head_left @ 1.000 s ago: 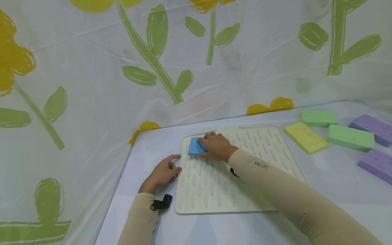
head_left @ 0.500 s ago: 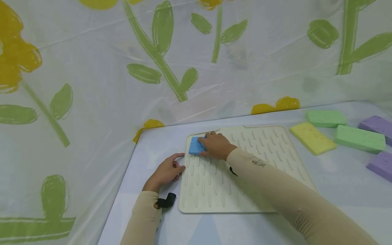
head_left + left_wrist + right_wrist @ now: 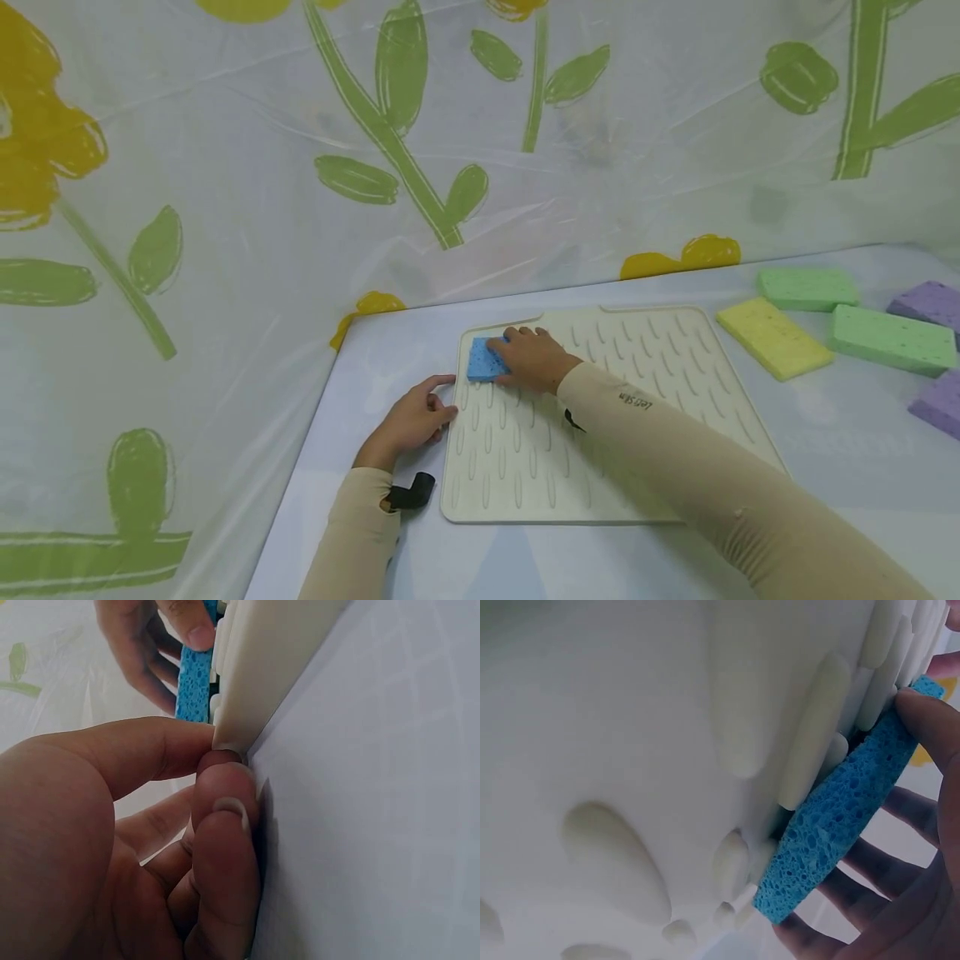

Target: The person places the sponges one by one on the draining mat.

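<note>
A blue sponge (image 3: 486, 360) lies flat on the ridged cream mat (image 3: 517, 467), near its far left corner. My right hand (image 3: 534, 360) grips this sponge, thumb on the near side and fingers over the far side. In the right wrist view the sponge (image 3: 840, 810) shows its porous edge, resting on the mat's raised ribs. Beside the mat's left edge is my left hand (image 3: 411, 419), its thumb and index fingertip touching that edge apart from each other. The left wrist view shows its other fingers (image 3: 225, 862) loosely curled at the table surface.
To the mat's right lie a yellow sponge (image 3: 774, 337), a far green sponge (image 3: 806, 288), a nearer green sponge (image 3: 892, 337) and two purple sponges (image 3: 937, 404), partly out of view. A flower-printed sheet (image 3: 247, 250) hangs along the table's back and left.
The head view has turned a little, so everything sits further right in it. Both hands and the blue sponge keep nearly the same places on the mat.
</note>
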Demonstrator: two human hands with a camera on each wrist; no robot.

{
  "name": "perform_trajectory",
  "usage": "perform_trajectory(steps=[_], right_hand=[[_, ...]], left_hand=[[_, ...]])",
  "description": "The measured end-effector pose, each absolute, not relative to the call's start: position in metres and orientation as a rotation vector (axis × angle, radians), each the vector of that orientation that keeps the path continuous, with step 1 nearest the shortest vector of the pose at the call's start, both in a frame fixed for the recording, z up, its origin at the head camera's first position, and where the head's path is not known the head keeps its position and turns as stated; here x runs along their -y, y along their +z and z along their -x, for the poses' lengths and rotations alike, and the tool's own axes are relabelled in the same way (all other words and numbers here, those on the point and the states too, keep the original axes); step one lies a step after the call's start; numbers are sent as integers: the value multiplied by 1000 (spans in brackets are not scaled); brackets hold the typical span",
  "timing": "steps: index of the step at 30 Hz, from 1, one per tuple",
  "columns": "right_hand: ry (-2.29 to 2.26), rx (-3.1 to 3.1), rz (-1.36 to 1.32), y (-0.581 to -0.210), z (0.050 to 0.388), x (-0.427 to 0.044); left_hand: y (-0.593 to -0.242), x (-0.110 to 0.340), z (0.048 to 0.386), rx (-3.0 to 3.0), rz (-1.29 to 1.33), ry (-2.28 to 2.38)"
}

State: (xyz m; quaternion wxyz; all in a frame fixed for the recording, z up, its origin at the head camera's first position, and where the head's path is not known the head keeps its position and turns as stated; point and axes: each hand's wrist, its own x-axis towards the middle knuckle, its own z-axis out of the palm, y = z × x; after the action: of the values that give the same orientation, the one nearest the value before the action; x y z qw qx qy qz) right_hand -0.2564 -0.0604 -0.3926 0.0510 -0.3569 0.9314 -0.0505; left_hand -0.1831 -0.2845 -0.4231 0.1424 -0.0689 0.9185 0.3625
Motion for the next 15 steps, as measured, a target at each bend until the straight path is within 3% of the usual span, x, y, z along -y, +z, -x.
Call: perform_trajectory(steps=[15], right_hand=[[-341, -2820, 1150, -384, 249, 28]], left_hand=[[-424, 285, 185, -2653, 230, 1043]])
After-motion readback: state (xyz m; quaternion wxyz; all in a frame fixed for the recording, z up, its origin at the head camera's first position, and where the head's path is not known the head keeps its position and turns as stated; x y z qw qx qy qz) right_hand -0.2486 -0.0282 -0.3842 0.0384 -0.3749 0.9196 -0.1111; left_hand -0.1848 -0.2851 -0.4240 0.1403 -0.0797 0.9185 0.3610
